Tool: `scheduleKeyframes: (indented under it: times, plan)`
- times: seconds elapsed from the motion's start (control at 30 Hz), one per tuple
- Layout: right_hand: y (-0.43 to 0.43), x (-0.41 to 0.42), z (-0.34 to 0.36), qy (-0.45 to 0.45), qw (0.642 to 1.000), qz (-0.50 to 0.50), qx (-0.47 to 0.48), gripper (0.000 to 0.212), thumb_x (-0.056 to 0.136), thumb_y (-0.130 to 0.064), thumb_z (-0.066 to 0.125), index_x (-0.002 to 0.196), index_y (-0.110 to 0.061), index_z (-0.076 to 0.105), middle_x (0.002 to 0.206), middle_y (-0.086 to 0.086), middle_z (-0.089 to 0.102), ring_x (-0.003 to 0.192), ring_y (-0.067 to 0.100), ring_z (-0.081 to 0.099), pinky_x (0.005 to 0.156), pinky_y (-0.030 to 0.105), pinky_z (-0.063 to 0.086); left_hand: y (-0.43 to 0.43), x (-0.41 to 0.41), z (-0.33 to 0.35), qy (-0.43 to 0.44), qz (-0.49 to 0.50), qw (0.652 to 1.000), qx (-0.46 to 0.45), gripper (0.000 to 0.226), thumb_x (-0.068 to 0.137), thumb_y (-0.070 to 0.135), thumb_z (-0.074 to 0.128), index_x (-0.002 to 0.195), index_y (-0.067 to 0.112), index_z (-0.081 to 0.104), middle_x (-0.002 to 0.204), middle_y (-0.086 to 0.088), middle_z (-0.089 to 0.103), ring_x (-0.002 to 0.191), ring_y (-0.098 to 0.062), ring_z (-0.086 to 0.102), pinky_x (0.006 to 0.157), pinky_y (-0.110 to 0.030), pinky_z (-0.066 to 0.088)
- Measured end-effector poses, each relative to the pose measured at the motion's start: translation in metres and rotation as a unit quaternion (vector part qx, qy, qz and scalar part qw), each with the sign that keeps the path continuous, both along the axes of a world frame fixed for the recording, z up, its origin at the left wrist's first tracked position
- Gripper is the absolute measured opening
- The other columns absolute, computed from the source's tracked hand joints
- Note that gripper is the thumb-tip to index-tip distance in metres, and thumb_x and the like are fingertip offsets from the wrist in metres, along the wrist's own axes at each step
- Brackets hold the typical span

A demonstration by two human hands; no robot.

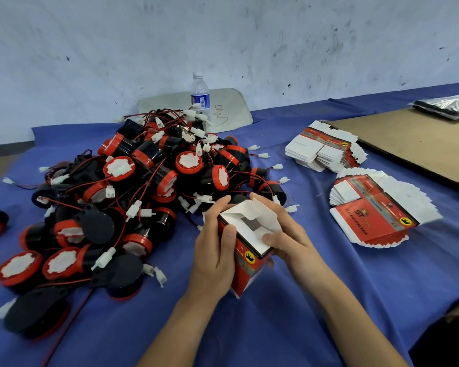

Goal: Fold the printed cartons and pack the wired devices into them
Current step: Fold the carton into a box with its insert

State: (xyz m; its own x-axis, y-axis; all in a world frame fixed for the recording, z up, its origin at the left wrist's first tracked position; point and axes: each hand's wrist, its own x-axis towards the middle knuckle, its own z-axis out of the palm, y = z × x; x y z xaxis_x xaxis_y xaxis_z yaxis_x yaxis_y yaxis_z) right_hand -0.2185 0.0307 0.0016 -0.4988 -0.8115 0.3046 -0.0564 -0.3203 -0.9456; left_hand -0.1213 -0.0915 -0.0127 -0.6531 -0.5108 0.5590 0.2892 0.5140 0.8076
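Even, soft indoor light; faint shadows; wide-angle bowing at edges (corners slightly blurred).

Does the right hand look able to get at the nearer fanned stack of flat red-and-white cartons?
Probably, once freed: the right hand is pressing a flap of the half-folded red carton, yet only bare blue cloth separates it from that stack.

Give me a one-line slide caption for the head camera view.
Left hand and right hand hold a red carton, folding its flaps, beside a heap of wired devices.
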Motion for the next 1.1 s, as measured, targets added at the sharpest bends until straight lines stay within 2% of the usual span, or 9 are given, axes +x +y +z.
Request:
scheduleKeyframes:
  times: [0.07, 0.2, 0.33, 0.4, 0.5, 0.67, 0.8, 0.93, 1.1]
  plan:
    - [-0.001, 0.001, 0.000, -0.001, 1.000, -0.013, 0.000, 0.054, 0.077, -0.023, 0.053, 0.126, -0.045, 0.056, 0.102, -0.008, 0.065, 0.069, 0.009, 0.050, 0.050, 0.022, 0.041, 0.000, 0.000, 0.001, -0.024, -0.025, 0.999, -0.001, 0.067, 0.083, 0.075, 0.044, 0.141, 0.046, 0.027, 0.130, 0.008, 0.055, 0.117, -0.016, 0.057, 0.093, -0.030, 0.049]
    - [-0.001, 0.000, 0.001, 0.014, 0.997, -0.070, 0.010, 0.044, 0.085, -0.025, 0.051, 0.123, -0.043, 0.062, 0.096, 0.011, 0.065, 0.067, 0.018, 0.046, 0.054, 0.030, 0.040, 0.003, 0.001, 0.007, -0.048, -0.065, 0.997, -0.018, 0.112, 0.062, 0.075, 0.070, 0.146, 0.054, -0.001, 0.138, 0.023, 0.040, 0.129, -0.012, 0.047, 0.097, -0.019, 0.044]
    - [0.002, 0.004, 0.007, 0.020, 0.997, -0.076, -0.009, 0.029, 0.082, -0.038, 0.056, 0.106, -0.032, 0.073, 0.106, -0.011, 0.067, 0.076, 0.003, 0.059, 0.059, 0.013, 0.043, 0.006, 0.003, 0.007, -0.072, -0.077, 0.994, -0.014, 0.134, 0.056, 0.059, 0.082, 0.144, 0.052, -0.018, 0.145, 0.022, 0.031, 0.133, -0.011, 0.044, 0.100, -0.030, 0.047]
    - [0.001, 0.006, 0.009, 0.025, 0.996, -0.083, -0.008, 0.027, 0.077, -0.046, 0.062, 0.093, -0.028, 0.074, 0.122, -0.009, 0.063, 0.103, 0.011, 0.062, 0.070, 0.016, 0.046, 0.008, 0.003, 0.006, -0.077, -0.069, 0.995, -0.016, 0.132, 0.059, 0.048, 0.082, 0.144, 0.050, -0.020, 0.144, 0.024, 0.032, 0.130, -0.009, 0.046, 0.099, -0.030, 0.049]
    - [0.000, 0.005, 0.008, 0.007, 0.995, -0.095, 0.011, 0.027, 0.081, -0.045, 0.059, 0.089, -0.024, 0.073, 0.127, -0.007, 0.060, 0.116, 0.024, 0.057, 0.082, 0.034, 0.048, 0.010, 0.003, 0.006, -0.074, -0.055, 0.995, -0.025, 0.124, 0.065, 0.052, 0.076, 0.143, 0.054, -0.020, 0.140, 0.032, 0.032, 0.131, -0.002, 0.042, 0.098, -0.018, 0.044]
    - [-0.001, 0.004, 0.006, 0.015, 0.991, -0.122, -0.043, 0.027, 0.089, -0.016, 0.052, 0.105, -0.024, 0.072, 0.123, -0.012, 0.062, 0.116, 0.009, 0.056, 0.084, 0.018, 0.047, 0.011, -0.004, 0.001, -0.065, -0.049, 0.997, -0.011, 0.128, 0.059, 0.069, 0.076, 0.142, 0.054, -0.021, 0.148, 0.024, 0.032, 0.140, -0.011, 0.032, 0.111, -0.038, 0.036]
    - [-0.004, 0.003, 0.004, 0.026, 0.989, -0.134, -0.060, 0.052, 0.086, -0.009, 0.054, 0.137, -0.018, 0.047, 0.127, -0.014, 0.061, 0.123, 0.004, 0.053, 0.089, 0.016, 0.046, 0.012, -0.011, 0.002, -0.070, -0.016, 0.997, 0.001, 0.124, 0.057, 0.043, 0.080, 0.144, 0.058, -0.008, 0.138, 0.033, 0.037, 0.135, -0.011, 0.039, 0.105, -0.049, 0.042]
    - [-0.005, 0.002, 0.004, -0.032, 0.991, -0.125, -0.042, 0.058, 0.083, -0.015, 0.060, 0.139, -0.027, 0.046, 0.114, 0.003, 0.070, 0.106, 0.019, 0.065, 0.082, 0.027, 0.052, 0.011, -0.010, 0.004, -0.032, 0.091, 0.979, -0.178, 0.092, 0.065, 0.048, 0.072, 0.142, 0.026, 0.026, 0.137, 0.018, 0.039, 0.132, -0.002, 0.033, 0.102, -0.058, 0.038]
    - [-0.005, 0.004, 0.004, 0.007, 0.987, -0.154, -0.036, 0.047, 0.083, -0.016, 0.061, 0.128, -0.029, 0.056, 0.107, -0.002, 0.072, 0.099, 0.014, 0.066, 0.082, 0.025, 0.052, 0.013, -0.012, 0.006, -0.018, 0.105, 0.971, -0.213, 0.081, 0.069, 0.049, 0.068, 0.134, 0.017, 0.032, 0.134, 0.003, 0.044, 0.129, -0.016, 0.040, 0.103, -0.057, 0.036]
